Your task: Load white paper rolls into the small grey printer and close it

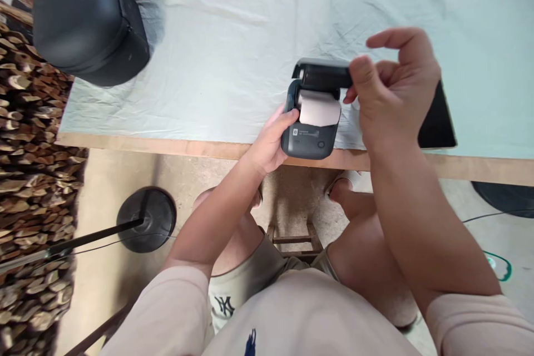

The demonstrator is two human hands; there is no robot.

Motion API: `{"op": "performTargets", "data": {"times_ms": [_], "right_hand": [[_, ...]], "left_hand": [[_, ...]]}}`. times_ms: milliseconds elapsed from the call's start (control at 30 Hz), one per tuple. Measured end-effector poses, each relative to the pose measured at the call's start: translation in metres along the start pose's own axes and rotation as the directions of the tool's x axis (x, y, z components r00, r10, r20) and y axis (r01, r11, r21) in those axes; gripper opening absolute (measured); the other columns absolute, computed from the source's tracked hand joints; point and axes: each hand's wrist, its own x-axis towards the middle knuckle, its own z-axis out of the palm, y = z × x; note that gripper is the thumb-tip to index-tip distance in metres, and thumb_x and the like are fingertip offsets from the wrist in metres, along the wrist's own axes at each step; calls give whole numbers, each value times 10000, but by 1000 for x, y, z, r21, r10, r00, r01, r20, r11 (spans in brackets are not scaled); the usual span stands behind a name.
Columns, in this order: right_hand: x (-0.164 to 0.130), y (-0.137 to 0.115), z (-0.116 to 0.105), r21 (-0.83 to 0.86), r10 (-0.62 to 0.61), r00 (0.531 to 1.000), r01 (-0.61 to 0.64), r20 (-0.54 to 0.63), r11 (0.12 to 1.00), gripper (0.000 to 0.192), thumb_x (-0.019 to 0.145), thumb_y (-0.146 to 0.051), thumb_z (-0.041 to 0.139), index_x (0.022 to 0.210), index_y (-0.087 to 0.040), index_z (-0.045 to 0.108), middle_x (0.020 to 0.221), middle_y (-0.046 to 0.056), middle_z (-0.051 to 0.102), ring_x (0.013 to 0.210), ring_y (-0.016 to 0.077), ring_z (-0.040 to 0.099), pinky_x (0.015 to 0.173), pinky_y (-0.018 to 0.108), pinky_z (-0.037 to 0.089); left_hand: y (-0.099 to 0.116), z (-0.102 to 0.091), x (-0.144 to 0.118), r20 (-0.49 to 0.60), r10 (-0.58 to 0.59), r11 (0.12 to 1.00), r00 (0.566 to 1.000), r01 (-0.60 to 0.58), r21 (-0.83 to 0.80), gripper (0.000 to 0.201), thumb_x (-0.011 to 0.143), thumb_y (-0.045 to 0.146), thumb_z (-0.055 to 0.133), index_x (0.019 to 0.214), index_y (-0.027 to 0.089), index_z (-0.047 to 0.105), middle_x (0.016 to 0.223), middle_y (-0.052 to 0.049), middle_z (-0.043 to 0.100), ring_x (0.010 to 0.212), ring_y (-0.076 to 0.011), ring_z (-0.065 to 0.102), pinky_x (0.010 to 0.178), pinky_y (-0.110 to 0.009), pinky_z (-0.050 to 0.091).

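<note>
A small black portable label printer (311, 142) is held over the table's front edge, its lid (325, 72) raised at the far side. Inside the open compartment sits a roll of white paper (320, 108), its loose end lying toward me. My left hand (273, 142) grips the printer's left side, thumb on top near the roll. At the right end of the lid, my right hand (394, 80) pinches it between thumb and fingers, the index finger lifted away. Its fingertips are partly hidden behind the lid.
A flat dark object (438, 119) lies right of my right hand, partly covered by it. A black zipped case (89, 19) stands at the table's left end. Pale cloth (217, 55) covers the table, with a wooden front edge (167, 147). Stacked firewood (37, 233) and a round stand base (146, 219) are left.
</note>
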Motion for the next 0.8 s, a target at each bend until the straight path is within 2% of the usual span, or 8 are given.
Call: {"op": "performTargets", "data": {"times_ms": [133, 200, 300, 400, 533, 600, 700, 800], "right_hand": [[4, -13, -3, -33, -7, 1000, 8, 29, 999, 306, 1046, -592, 793, 1052, -345, 612, 855, 8, 782, 735, 238, 748, 632, 409, 576], [3, -13, -7, -167, -55, 989, 78, 136, 983, 187, 1034, -486, 768, 992, -338, 660, 905, 23, 823, 773, 255, 765, 651, 434, 588], [3, -10, -16, -351, -76, 925, 216, 373, 911, 40, 911, -329, 805, 951, -331, 806, 834, 15, 807, 697, 250, 699, 702, 467, 586], [3, -4, -25, -514, -43, 878, 318, 477, 797, 173, 858, -315, 858, 1029, -337, 873, 648, 9, 631, 628, 246, 583, 668, 442, 503], [5, 4, -33, -502, -65, 820, 408, 568, 763, 388, 883, -400, 882, 1266, -368, 826, 746, 20, 640, 663, 252, 565, 645, 395, 423], [5, 10, -33, -474, -54, 801, 406, 596, 781, 394, 867, -414, 906, 1250, -385, 818, 750, 17, 638, 651, 245, 542, 623, 386, 407], [6, 12, -31, -495, 27, 821, 317, 570, 809, 338, 779, -355, 965, 1084, -390, 824, 716, 8, 636, 656, 241, 529, 623, 392, 432], [9, 0, -32, -511, 79, 846, 242, 527, 825, 373, 723, -284, 989, 1046, -344, 812, 767, 10, 704, 706, 244, 582, 731, 440, 534]], "left_hand": [[1, 0, 0, -25, -10, 1000, 1000, 10, 23, 374, 977, 524, 868, 1186, 222, 796, 1122, -56, 914, 1255, -333, 888, 1043, -414, 741], [0, 2, -1, -18, 2, 1000, 1000, -2, 12, 427, 928, 542, 919, 1192, 232, 791, 1077, -46, 897, 1203, -324, 892, 1006, -404, 739], [-1, 4, -3, 9, 34, 999, 999, -34, 18, 535, 838, 572, 1022, 1206, 260, 791, 1007, -11, 858, 1162, -312, 890, 967, -382, 729], [-2, 5, -6, 36, 38, 998, 999, -40, 47, 641, 823, 642, 1047, 1293, 284, 800, 1084, -20, 855, 1258, -338, 870, 1025, -402, 713], [-1, 5, -8, 80, 38, 997, 996, -43, 58, 727, 802, 720, 1051, 1339, 296, 805, 1177, -39, 853, 1204, -305, 862, 953, -361, 699], [0, 4, -8, 91, 47, 996, 995, -53, 66, 683, 800, 710, 1060, 1288, 298, 818, 1103, -19, 834, 1010, -227, 844, 817, -295, 664], [0, 3, -8, 104, 52, 996, 993, -59, 64, 599, 837, 656, 1058, 1257, 295, 831, 1018, 9, 813, 846, -150, 787, 735, -238, 625], [-1, 1, -7, 94, 53, 996, 994, -59, 64, 601, 866, 673, 1027, 1276, 283, 825, 1116, -25, 871, 1051, -227, 869, 839, -281, 685]]}}
